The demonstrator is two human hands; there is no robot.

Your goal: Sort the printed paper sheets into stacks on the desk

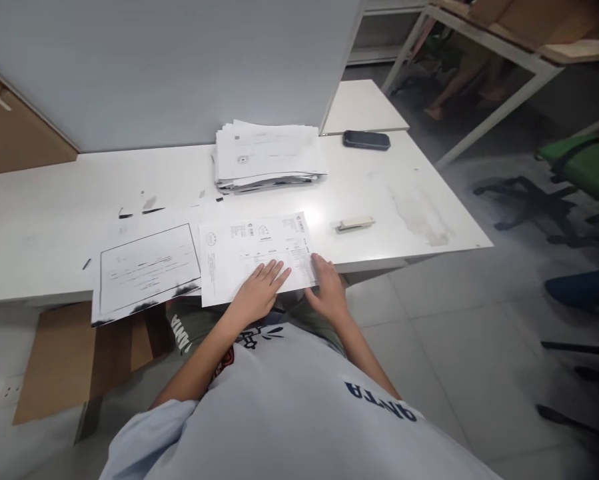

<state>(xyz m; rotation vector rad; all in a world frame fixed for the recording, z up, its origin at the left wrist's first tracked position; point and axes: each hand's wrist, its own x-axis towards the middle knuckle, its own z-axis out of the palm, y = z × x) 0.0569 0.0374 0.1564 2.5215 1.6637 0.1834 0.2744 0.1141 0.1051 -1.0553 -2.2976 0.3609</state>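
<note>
A printed sheet of paper (224, 273) lies at the front edge of the white desk, partly overhanging it. My left hand (259, 290) rests flat on its lower middle, fingers spread. At the sheet's right edge is my right hand (328, 287), fingers stretched out and thumb apart, touching the edge. Beside the sheet on the left, a second paper (146, 267) with a black printed frame sticks out over the desk edge. A small cream stapler (356, 223) sits to the right of my right hand. Behind the sheet stands a thick stack of papers (274, 153).
A grey panel (194, 67) rises behind the white desk (39, 227). On its right part lies a dark oblong case (366, 140). Small dark scraps (153, 211) are scattered at left. Cardboard (64, 360) is under the desk, and a green chair (584, 167) stands at right.
</note>
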